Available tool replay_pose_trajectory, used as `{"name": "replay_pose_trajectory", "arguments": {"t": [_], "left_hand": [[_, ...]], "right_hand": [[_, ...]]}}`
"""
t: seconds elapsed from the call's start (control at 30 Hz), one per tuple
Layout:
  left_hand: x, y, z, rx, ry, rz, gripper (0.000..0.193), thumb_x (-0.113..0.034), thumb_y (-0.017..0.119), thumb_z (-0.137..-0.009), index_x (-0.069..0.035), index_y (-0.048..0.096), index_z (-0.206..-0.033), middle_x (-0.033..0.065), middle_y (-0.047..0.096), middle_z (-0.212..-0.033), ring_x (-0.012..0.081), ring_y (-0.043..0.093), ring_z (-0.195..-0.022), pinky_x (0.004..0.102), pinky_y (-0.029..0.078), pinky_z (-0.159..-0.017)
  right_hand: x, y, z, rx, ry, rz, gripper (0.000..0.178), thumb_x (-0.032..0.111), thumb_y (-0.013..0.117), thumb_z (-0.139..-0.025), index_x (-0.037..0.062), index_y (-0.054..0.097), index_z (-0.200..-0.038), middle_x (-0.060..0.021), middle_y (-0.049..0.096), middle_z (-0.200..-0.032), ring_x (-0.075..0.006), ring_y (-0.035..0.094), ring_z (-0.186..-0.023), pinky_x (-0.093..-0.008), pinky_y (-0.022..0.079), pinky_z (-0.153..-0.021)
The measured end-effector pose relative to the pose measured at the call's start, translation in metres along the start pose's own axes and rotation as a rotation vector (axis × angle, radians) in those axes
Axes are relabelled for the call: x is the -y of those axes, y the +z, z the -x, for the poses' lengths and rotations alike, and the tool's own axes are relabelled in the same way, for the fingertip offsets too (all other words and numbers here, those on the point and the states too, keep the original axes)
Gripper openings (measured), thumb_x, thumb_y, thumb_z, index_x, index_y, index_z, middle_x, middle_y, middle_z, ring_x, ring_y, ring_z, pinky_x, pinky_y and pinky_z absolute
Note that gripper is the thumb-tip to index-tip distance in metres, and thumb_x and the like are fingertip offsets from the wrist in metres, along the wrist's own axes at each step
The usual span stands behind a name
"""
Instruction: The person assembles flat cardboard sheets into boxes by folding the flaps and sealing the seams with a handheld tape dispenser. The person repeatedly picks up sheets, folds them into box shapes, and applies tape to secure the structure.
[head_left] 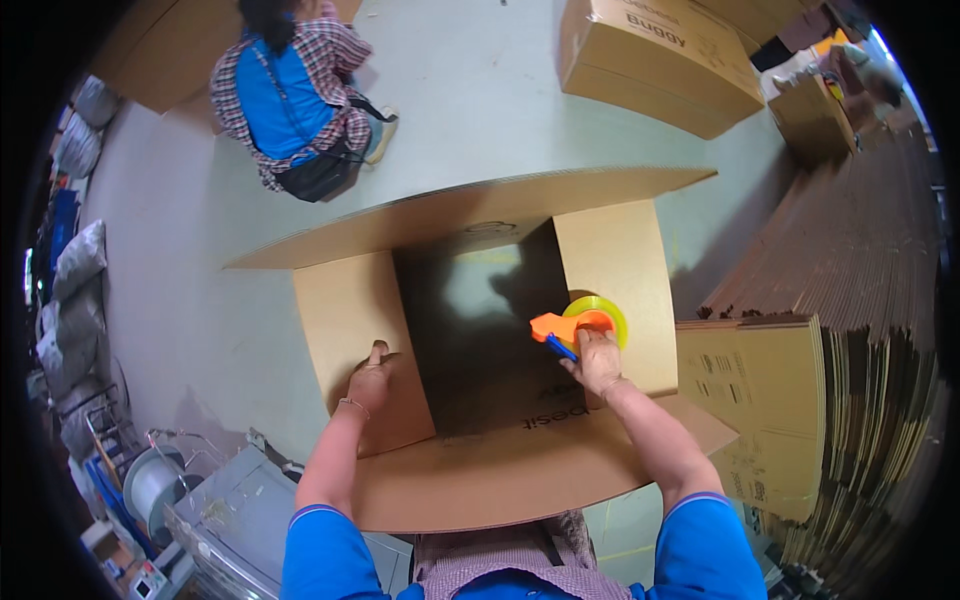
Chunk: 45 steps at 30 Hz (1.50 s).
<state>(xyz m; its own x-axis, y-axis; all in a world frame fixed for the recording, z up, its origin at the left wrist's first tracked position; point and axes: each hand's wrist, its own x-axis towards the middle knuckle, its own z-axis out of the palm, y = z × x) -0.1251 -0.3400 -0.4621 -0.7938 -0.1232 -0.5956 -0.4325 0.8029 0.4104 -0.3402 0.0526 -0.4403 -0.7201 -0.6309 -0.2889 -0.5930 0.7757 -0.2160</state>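
An upright cardboard box (610, 240) stands before me with its top flaps spread outward and a dark interior. My left hand (370, 380) rests on the box's left flap (345, 300), with a fingertip stretched forward; the other fingers are partly hidden. Over the right flap (625, 260), my right hand (600, 362) grips an orange tape dispenser (560, 325) with a blue handle. A roll of yellowish tape (621, 318) sits on the dispenser. The near flap (500, 485) slopes toward my body, under my forearms.
Stacks of flat cardboard (760, 400) line the right side. A closed carton (660, 75) stands ahead. One person (290, 100) crouches at far left; another (860, 80) is at far right. A grey metal cabinet (235, 515) and a wire spool (155, 490) are at near left.
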Motion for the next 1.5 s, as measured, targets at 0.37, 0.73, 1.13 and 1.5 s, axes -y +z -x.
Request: {"name": "replay_pose_trajectory", "arguments": {"t": [0.37,0.73,1.13,1.5], "left_hand": [[-0.077,-0.096,0.179,0.763,0.133,0.506,0.065,-0.039,0.074,-0.080,-0.006,0.054,-0.131,0.0153,0.055,-0.131,0.0261,0.052,-0.121,0.0376,0.041,-0.103],[-0.058,-0.067,0.081,-0.162,0.113,-0.019,0.045,-0.058,0.061,-0.081,-0.015,0.069,-0.091,0.0081,0.068,-0.079,0.0253,0.065,-0.067,0.0362,0.050,-0.056],[-0.027,0.027,-0.030,-0.702,0.001,-0.111,0.048,-0.039,0.071,-0.075,-0.011,0.061,-0.112,0.0154,0.046,-0.130,0.0369,0.039,-0.125,0.0649,0.023,-0.107],[-0.053,0.069,0.043,-0.927,-0.288,0.014,0.035,-0.020,0.074,-0.076,-0.004,0.063,-0.105,0.0171,0.057,-0.115,0.0415,0.047,-0.116,0.0583,0.031,-0.105]], "right_hand": [[0.237,0.031,-0.093,0.383,-0.303,-0.126,0.050,0.039,0.075,-0.072,0.0029,0.058,-0.101,-0.0167,0.063,-0.100,-0.0313,0.061,-0.098,-0.0420,0.044,-0.087],[0.219,-0.152,-0.060,-0.130,-0.617,-0.445,0.042,0.021,0.079,-0.065,0.0038,0.058,-0.097,-0.0120,0.059,-0.087,-0.0282,0.059,-0.084,-0.0399,0.042,-0.080],[0.087,-0.213,-0.206,-0.893,-0.024,-0.208,0.043,0.023,0.078,-0.072,0.0008,0.053,-0.099,-0.0185,0.061,-0.089,-0.0373,0.056,-0.086,-0.0448,0.040,-0.081],[0.085,-0.025,-0.071,-0.399,-0.358,-0.213,0.036,0.019,0.073,-0.074,0.0021,0.053,-0.100,-0.0156,0.052,-0.087,-0.0346,0.053,-0.083,-0.0461,0.040,-0.080]]}}
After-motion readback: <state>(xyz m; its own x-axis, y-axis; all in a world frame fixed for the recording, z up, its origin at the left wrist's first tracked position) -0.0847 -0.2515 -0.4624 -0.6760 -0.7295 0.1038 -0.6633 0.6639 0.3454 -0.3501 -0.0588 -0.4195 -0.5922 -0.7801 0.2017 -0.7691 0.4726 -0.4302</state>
